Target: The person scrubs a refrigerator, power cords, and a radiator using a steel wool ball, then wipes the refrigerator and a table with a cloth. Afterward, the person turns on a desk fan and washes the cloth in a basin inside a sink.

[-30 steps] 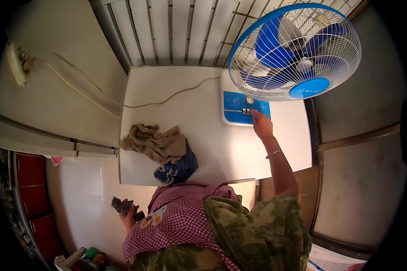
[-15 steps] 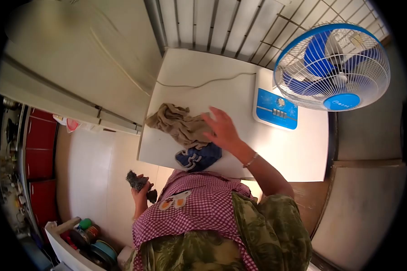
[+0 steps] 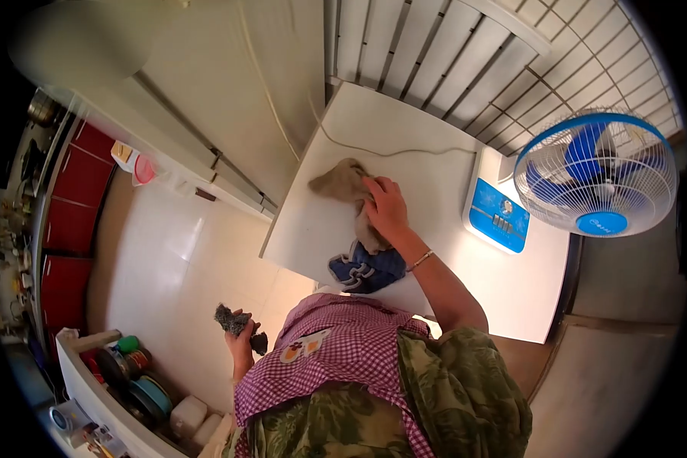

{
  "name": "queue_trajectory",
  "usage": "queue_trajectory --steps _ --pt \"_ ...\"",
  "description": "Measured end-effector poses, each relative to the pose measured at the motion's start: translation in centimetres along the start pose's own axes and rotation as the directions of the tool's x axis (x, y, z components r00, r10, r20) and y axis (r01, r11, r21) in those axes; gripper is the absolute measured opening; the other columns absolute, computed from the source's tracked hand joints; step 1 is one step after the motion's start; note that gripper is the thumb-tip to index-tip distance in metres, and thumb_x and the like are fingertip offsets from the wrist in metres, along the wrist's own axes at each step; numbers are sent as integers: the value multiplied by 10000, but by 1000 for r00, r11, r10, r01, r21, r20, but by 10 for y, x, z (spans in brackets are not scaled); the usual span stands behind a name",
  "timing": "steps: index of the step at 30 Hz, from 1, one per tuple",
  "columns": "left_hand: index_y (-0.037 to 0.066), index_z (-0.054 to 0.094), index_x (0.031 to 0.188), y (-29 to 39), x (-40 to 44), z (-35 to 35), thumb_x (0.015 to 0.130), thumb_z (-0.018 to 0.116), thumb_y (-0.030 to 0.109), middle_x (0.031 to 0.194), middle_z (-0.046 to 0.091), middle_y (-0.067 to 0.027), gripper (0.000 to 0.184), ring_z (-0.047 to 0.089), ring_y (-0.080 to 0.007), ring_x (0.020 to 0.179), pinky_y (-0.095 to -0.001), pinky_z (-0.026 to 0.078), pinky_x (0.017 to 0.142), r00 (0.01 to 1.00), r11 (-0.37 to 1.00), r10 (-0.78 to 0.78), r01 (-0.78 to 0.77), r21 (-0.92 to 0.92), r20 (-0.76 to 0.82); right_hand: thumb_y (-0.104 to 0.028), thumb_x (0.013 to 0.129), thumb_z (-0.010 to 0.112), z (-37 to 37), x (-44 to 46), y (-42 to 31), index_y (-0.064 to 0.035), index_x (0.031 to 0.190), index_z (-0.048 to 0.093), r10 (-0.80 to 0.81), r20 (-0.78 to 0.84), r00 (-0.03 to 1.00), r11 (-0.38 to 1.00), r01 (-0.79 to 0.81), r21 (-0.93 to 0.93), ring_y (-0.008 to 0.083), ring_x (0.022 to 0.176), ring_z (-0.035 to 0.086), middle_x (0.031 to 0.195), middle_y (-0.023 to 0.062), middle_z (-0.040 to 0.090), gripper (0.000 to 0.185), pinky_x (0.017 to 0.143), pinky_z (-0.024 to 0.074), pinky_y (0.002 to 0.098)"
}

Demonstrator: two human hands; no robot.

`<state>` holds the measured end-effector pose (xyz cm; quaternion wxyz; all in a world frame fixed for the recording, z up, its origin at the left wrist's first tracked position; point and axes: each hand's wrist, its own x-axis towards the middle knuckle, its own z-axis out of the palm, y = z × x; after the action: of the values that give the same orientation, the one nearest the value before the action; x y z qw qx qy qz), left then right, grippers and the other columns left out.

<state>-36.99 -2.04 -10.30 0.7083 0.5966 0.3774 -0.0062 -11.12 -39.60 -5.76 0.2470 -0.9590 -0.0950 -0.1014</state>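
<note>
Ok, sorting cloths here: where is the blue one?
In the head view, the blue cloth lies on the white table, left of the fan, between the brown cloth and apron.

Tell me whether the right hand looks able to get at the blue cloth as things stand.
Probably yes: the blue cloth lies close by on the white tabletop, mostly uncovered. The right hand is on the brown cloth, though, and would likely have to leave that first.

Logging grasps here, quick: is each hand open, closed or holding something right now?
Left hand: closed, holding a dark, wiry clump.
Right hand: closed on the brown cloth.
</note>
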Motion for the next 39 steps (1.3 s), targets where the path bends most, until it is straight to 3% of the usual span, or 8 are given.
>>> queue_trajectory --steps 10,14,17,20,24,30,33,39 --pt "0 523 1232 26 -19 14 855 658 16 1043 637 -110 401 669 -206 832 -330 565 757 999 999 -35 36 -16 23 -125 829 633 64 38 38 -97 1225 602 -120 -9 993 974 116 -197 343 1177 483 1303 135 501 399 915 455 461" --pt "1 522 1235 12 2 10 860 658 24 1050 638 -111 399 668 -203 835 -325 562 763 997 998 -56 57 -4 55 -58 783 583 96 33 20 -65 1117 636 -150 -18 989 981 146 -131 364 1059 525 1195 173 550 338 916 456 456" --pt "-1 521 1238 21 6 29 861 661 28 1057 640 -111 403 668 -200 842 -326 564 770 991 999 -48 50 -11 124 -37 755 583 91 20 -19 -52 1068 668 -386 211 898 922 370 112 361 997 545 1127 176 566 325 890 473 442" --pt "-5 519 1237 35 10 43 854 665 22 1067 641 -121 410 669 -206 859 -338 574 774 974 1000 -23 25 -7 224 -39 757 588 102 17 -11 -39 1104 656 -459 136 878 830 369 418 351 998 555 1105 168 571 354 876 481 424" --pt "-15 522 1222 44 12 41 855 656 20 1062 635 -118 392 668 -207 850 -343 576 774 979 1000 14 -17 12 205 -41 817 603 11 26 -36 -17 1119 649 -70 311 948 832 -117 542 237 999 581 1070 98 580 307 868 465 311" --pt "-19 535 1218 34 13 25 855 666 40 1026 650 -107 390 676 -204 830 -332 558 741 989 1000 9 -8 -9 148 -27 865 579 11 53 -24 2 1186 610 64 79 995 830 -97 549 170 996 563 1058 70 581 323 893 438 269" --pt "-11 535 1212 31 12 29 850 674 34 1028 656 -112 390 683 -217 831 -338 566 751 989 1000 -14 17 -25 146 -27 888 561 14 72 -63 -3 1237 586 94 246 965 625 -249 740 156 1020 559 1072 67 589 350 905 428 263" --pt "-12 521 1207 29 9 16 839 673 7 1018 649 -119 399 681 -235 835 -360 578 770 996 998 31 -26 -58 78 8 864 562 -17 141 -168 -20 1293 550 -143 -385 912 582 392 712 184 1040 518 1229 89 506 430 921 425 299"
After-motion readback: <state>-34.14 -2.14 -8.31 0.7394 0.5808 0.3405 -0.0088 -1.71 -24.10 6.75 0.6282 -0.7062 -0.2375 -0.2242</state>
